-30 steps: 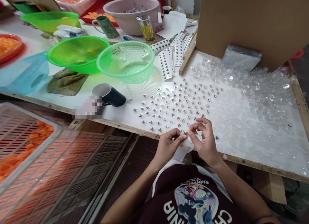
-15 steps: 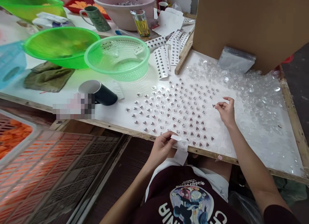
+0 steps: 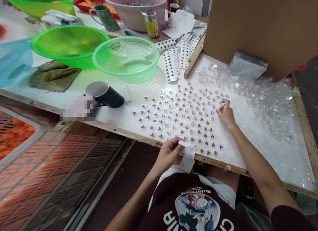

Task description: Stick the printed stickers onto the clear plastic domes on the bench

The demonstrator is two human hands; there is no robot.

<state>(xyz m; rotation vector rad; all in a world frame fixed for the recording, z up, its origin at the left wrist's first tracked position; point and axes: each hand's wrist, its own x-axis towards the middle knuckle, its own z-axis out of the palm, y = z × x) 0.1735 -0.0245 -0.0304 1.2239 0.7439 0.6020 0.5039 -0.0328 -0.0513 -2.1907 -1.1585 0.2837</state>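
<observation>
My left hand (image 3: 170,152) is closed at the table's front edge. Between its thumb and fingers is a white sticker sheet (image 3: 188,158), hanging bent over the wooden rim. My right hand (image 3: 226,115) reaches over the table with thumb and fingertips pinched low at the right side of the stickered discs. A small dark sticker (image 3: 217,111) shows at the fingertips, partly hidden by them. Rows of clear round discs with little dark pictures (image 3: 188,117) spread between my hands. Plain clear discs (image 3: 268,103) lie heaped to the right of my right hand.
A black mug (image 3: 106,95), a pale green colander (image 3: 126,60) and a bright green basin (image 3: 69,47) stand on the left. More sticker sheets (image 3: 171,65) lie behind the discs. A cardboard panel (image 3: 253,28) rises at the back right. Wooden strips (image 3: 304,125) edge the table.
My right hand has moved left and slightly down, bringing the small sticker to the edge of the stickered discs. My left hand keeps its hold on the sticker sheet. The view has shifted slightly.
</observation>
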